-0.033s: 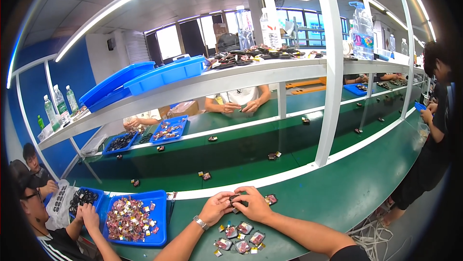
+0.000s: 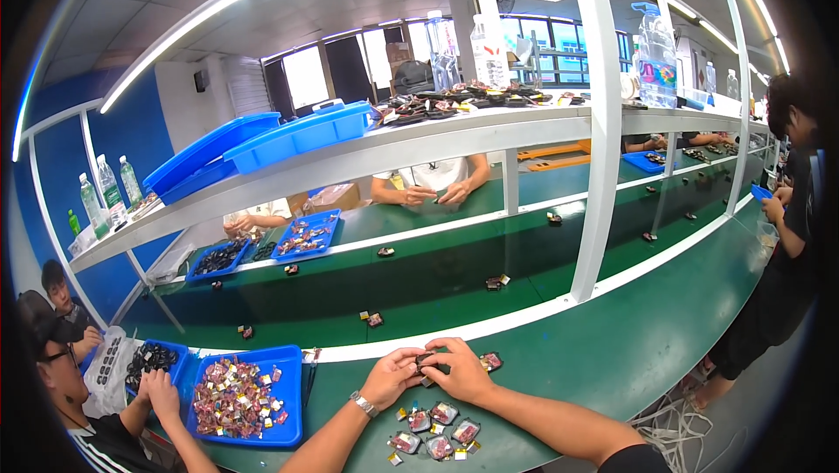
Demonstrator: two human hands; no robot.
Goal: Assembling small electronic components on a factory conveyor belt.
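A long green workbench point(image 2: 664, 342) runs through a bright workshop, with a green conveyor belt point(image 2: 437, 276) beyond a white rail and a white shelf point(image 2: 393, 145) overhead carrying blue bins point(image 2: 297, 134) and clear bottles. At the near edge of the bench the person's two hands meet: the left hand point(image 2: 391, 377), a watch on its wrist, and the right hand point(image 2: 461, 370) are both curled around a small dark part point(image 2: 427, 361), which sits pinched between their fingertips, just above the bench surface. Most of that part is covered by the fingers, so its shape cannot be told. Just beside the right hand, to its right, another small part with a pinkish face point(image 2: 489, 360) lies on the bench. Nearer the person, below the wrists, a cluster of small wrapped pieces point(image 2: 437, 431) lies spread between the two forearms (dark with pink and yellow flecks, too small to make out further). To the left, near the left forearm, a blue tray point(image 2: 293, 403) holds a heap of similar mixed pieces, and a neighbouring person's hand point(image 2: 162, 383) rests at its far-left edge. Single small parts ride well apart on the belt, and other people work on the far side and at the right end.
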